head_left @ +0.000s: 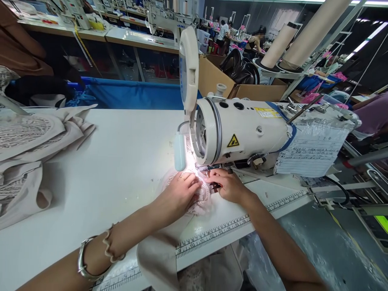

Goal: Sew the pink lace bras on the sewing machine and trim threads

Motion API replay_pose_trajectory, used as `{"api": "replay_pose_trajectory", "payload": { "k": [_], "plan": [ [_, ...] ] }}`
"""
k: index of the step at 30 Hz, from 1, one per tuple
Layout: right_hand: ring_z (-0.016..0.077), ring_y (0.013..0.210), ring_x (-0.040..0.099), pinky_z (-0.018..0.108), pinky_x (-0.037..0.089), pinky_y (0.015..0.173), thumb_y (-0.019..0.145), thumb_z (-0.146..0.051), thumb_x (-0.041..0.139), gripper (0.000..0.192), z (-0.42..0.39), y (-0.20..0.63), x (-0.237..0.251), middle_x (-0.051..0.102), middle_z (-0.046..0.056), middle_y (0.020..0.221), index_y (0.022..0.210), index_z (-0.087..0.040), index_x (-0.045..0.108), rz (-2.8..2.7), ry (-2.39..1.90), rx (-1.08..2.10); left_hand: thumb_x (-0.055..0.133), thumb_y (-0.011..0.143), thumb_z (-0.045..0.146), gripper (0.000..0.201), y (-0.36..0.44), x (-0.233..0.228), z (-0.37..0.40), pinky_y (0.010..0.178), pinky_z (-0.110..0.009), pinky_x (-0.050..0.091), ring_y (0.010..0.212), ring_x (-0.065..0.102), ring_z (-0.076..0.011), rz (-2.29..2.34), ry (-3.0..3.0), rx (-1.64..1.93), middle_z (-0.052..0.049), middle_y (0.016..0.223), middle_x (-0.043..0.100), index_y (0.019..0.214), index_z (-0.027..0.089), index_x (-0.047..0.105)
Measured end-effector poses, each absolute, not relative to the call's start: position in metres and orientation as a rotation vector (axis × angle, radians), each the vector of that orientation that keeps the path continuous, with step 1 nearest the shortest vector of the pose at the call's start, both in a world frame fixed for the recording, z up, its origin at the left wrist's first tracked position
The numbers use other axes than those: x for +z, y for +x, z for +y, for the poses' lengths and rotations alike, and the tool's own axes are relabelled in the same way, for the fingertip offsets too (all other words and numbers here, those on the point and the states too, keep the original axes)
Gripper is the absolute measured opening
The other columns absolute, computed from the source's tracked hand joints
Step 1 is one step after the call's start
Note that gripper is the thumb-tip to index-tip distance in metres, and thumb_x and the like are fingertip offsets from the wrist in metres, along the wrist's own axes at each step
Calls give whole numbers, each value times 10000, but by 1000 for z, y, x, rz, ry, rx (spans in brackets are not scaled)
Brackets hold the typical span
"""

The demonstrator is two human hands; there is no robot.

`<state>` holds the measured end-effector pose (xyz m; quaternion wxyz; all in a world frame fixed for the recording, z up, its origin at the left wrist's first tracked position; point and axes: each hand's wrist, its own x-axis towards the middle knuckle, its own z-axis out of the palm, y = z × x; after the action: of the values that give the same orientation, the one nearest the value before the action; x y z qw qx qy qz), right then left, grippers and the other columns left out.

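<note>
Pale pink lace fabric [201, 200] lies bunched under the lit needle area of a white sewing machine [245, 129]. My left hand [182, 193] rests on the lace from the left, fingers bent and close together on it. At the lace's right edge, my right hand [227, 185] pinches with thumb and forefinger, close to the presser foot. A small dark tool with a touch of orange shows under my right fingers; its kind is hidden. A plain beige part of the piece [159, 256] hangs over the table's front edge toward my lap.
Stacked beige lace-trimmed pieces [27, 137] lie on the left of the white table [121, 161]. A printed ruler [218, 230] runs along the front edge. Behind stand a blue cloth bin [133, 93], a cardboard box [212, 74] and thread cones [279, 46]. Other people sit farther off.
</note>
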<state>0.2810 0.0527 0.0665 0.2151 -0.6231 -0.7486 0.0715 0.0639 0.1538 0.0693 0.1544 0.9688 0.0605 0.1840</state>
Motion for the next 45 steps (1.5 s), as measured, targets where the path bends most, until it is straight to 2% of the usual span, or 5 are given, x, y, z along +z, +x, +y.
{"api": "replay_pose_trajectory", "payload": {
  "k": [4, 10, 19, 30, 45],
  "plan": [
    [203, 1050, 640, 300, 524, 795, 805, 33, 436, 368, 56, 281, 64, 708, 79, 1162, 892, -201, 706, -2207, -1544, 66, 378, 1021, 183, 272, 63, 71, 158, 962, -508, 465, 1151, 559, -296, 115, 2748, 506, -161, 1205, 628, 1143, 138, 617],
    [235, 964, 623, 412, 508, 886, 877, -22, 431, 363, 58, 283, 59, 730, 62, 933, 982, -224, 714, -2246, -1491, 29, 372, 1042, 227, 309, 62, 75, 174, 948, -460, 472, 1032, 603, -256, 81, 2697, 430, -122, 1079, 655, 1170, 158, 644],
    [213, 1101, 632, 364, 532, 878, 848, 51, 354, 467, 61, 279, 62, 746, 67, 1121, 1046, -188, 702, -2227, -1433, -46, 298, 1057, 319, 400, 64, 78, 189, 798, -376, 473, 815, 574, -219, 208, 2697, 401, -100, 1043, 643, 1039, 175, 671],
    [219, 1067, 656, 364, 570, 846, 813, 63, 405, 481, 58, 278, 64, 752, 56, 1126, 1042, -202, 734, -2237, -1410, -101, 382, 873, -18, 269, 62, 73, 184, 671, -323, 416, 738, 538, -192, 60, 2808, 440, -65, 824, 601, 768, 173, 540],
    [219, 1027, 673, 389, 559, 892, 881, 23, 455, 369, 61, 278, 60, 750, 81, 1115, 1067, -184, 697, -2215, -1325, -166, 418, 789, -72, 446, 60, 81, 181, 633, -320, 396, 902, 570, -243, 114, 2863, 495, -103, 1040, 648, 1104, 152, 641]
  ]
}}
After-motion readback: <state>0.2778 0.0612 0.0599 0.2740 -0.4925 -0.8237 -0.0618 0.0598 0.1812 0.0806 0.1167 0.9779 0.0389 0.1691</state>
